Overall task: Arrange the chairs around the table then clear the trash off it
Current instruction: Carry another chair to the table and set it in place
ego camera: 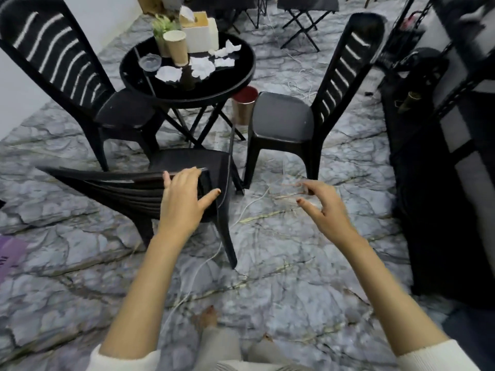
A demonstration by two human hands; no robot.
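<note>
A round black table (235, 81) stands ahead. It carries several crumpled white papers (202, 66), a paper cup (176, 47), a clear plastic cup (150, 62), a tissue box (199, 33) and a small plant (162, 25). One black chair (53, 65) stands at its left and another black chair (284, 119) at its right. A third black chair (184, 162) is nearest me, its backrest towards me. My left hand (184, 199) grips the top of that backrest. My right hand (321, 207) hovers to the right of the chair, fingers apart, holding nothing.
A red and gold bin (243, 105) sits on the floor under the table's right side. White cables (251, 204) trail across the marble-patterned floor. Dark shelving (439, 156) lines the right side, and folding tables (302, 20) stand at the back. A white wall is at the left.
</note>
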